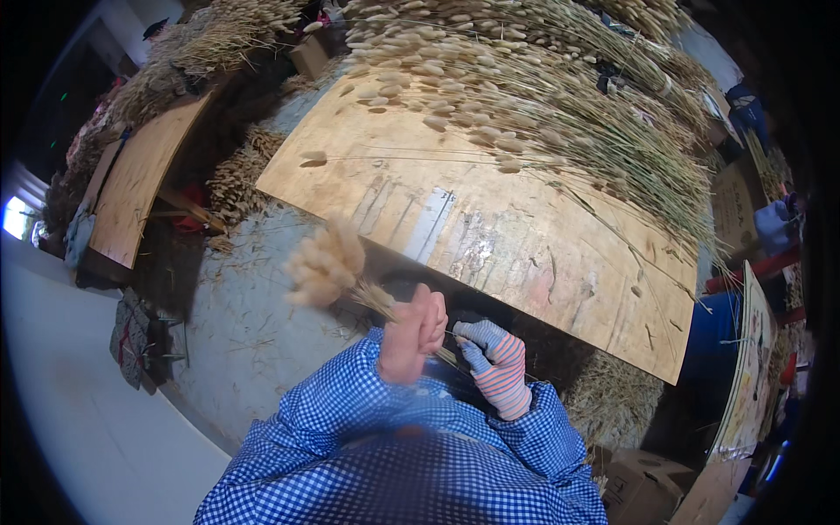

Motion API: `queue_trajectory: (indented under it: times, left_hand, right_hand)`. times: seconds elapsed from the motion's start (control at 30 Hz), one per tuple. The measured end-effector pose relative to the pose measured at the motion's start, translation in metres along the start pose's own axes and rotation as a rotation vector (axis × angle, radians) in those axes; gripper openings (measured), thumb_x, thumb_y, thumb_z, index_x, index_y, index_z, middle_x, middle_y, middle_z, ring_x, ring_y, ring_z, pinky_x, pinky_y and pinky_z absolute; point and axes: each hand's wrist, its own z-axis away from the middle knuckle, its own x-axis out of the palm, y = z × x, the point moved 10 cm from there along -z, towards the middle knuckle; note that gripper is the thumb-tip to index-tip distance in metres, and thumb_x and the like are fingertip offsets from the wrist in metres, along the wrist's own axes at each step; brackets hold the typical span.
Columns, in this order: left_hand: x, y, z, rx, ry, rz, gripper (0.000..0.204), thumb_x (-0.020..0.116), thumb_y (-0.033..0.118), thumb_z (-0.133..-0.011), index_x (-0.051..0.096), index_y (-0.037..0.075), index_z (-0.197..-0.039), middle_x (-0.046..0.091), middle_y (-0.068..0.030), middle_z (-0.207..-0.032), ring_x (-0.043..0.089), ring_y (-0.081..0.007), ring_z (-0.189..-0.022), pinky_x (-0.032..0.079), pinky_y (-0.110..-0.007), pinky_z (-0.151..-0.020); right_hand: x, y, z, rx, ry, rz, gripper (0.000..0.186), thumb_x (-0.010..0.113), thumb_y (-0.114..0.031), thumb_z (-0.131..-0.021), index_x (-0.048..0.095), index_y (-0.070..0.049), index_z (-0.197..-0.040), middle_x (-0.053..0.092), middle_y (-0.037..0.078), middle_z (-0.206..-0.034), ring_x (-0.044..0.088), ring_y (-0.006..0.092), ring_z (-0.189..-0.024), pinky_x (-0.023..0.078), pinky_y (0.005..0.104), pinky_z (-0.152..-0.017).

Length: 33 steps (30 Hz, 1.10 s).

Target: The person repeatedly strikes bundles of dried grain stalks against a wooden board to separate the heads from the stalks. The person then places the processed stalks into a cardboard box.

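Observation:
My bare left hand (413,334) is closed round the stems of a small bunch of dried bunny-tail grass (328,265). The fluffy cream heads, blurred by motion, stick out to the upper left, past the table's front edge. Close beside it, my right hand (496,360) wears a striped glove in grey-blue and pink. Its thumb and fingers pinch together near the lower stems of the bunch; what exactly they grip is too small to make out. Both hands are over my lap, in front of the wooden tabletop (385,206).
A thick pile of bunny-tail stalks (525,87) covers the far side of the tabletop. One loose stalk (313,158) lies nearer me. Another wooden board (144,184) stands to the left, with grass heaped behind it. Cardboard boxes (643,486) and a blue barrel (713,337) are at right.

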Motion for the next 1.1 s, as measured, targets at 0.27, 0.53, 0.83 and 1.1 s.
queue_trajectory:
  times: [0.27,0.53,0.83,1.1]
  left_hand:
    - [-0.009,0.017,-0.004,0.265,0.196,-0.465,0.062,0.029,0.047,-0.101,0.027,0.011,-0.051,0.037,-0.0039,-0.065,0.036,-0.0140,-0.055,0.034,-0.027,-0.053]
    - [-0.003,-0.005,-0.005,0.049,0.137,-0.127,0.063,0.030,0.055,-0.098,0.028,0.011,-0.052,0.037,-0.0030,-0.055,0.025,-0.0072,-0.032,0.020,-0.021,-0.031]
    - [0.021,-0.013,-0.009,-0.073,-0.360,0.115,0.064,0.027,0.047,-0.101,0.063,-0.006,-0.099,0.045,-0.0046,-0.056,0.043,-0.0094,-0.050,0.033,-0.021,-0.046]
    - [-0.021,-0.014,-0.020,-0.033,-0.137,0.074,0.076,0.020,0.058,-0.098,0.058,-0.001,-0.069,0.032,0.0018,-0.054,0.029,-0.0064,-0.047,0.022,-0.019,-0.043]
  right_hand:
    - [0.000,-0.008,0.003,-0.058,-0.036,0.103,0.033,0.065,-0.016,-0.079,0.061,-0.005,-0.110,0.063,0.017,-0.101,0.062,0.0339,-0.090,0.050,0.0393,-0.078]
    - [0.047,0.020,0.016,0.109,-0.435,0.346,0.026,0.054,-0.026,-0.085,0.054,-0.006,-0.103,0.064,0.017,-0.076,0.062,0.0375,-0.070,0.049,0.0471,-0.064]
    - [0.028,0.017,0.015,0.240,-0.719,-0.133,0.022,0.054,-0.010,-0.085,0.063,-0.002,-0.103,0.063,0.018,-0.076,0.057,0.0287,-0.062,0.046,0.0339,-0.062]
    - [-0.017,-0.013,-0.044,0.058,-0.530,0.085,0.033,0.056,-0.023,-0.093,0.057,-0.001,-0.118,0.064,0.015,-0.105,0.062,0.0255,-0.096,0.049,0.0330,-0.087]
